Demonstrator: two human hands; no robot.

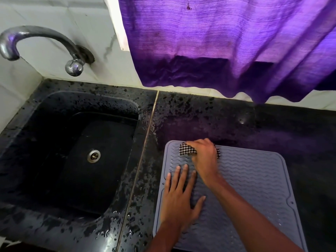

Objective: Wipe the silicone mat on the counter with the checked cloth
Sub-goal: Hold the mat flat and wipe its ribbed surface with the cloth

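Partly hidden, checked cloth (188, 149) bunched under gripping right hand (203, 154) at far-left corner of grey silicone mat (254, 179); left hand (180, 197) flat, fingers spread. Mat's near edge cut off. Wet black counter (200, 115), sink (81, 142) left, purple curtain (227, 42) behind.

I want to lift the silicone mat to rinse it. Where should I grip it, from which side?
Pinch the silicone mat at its far right corner, probably from the right: it lies flat, and the left hand, right hand and checked cloth occupy its left half.
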